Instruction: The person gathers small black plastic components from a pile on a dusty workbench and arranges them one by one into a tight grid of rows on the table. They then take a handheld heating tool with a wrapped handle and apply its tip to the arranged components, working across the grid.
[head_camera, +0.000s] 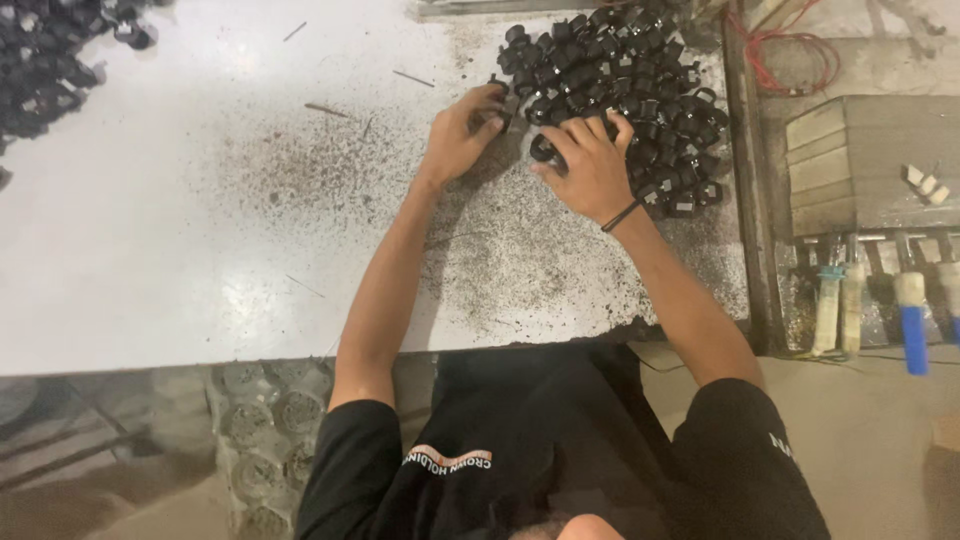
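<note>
Sorting at a white, scuffed and black-speckled metal worktable (200, 230), seen from the head camera. Heaped beyond the fingertips of both hands: a big pile of small black moulded plastic parts (625, 75), spreading away and to the right of the right hand. Well off to the far left of the left hand, a second heap of similar black parts (50, 60) at the table's corner. Right hand (590, 165), a thin black band on its wrist, laid palm-down on the near edge of the big pile, fingers curled over a black piece at its thumb side; whether truly gripped, cannot tell. Left hand (465, 130), just beside the right, pinching one small black part (497, 90) between fingertips. Best done, by the look of it, by drawing single pieces off the pile's near edge rather than digging deep, keeping the loose heap from sliding toward the table's right rim.
</note>
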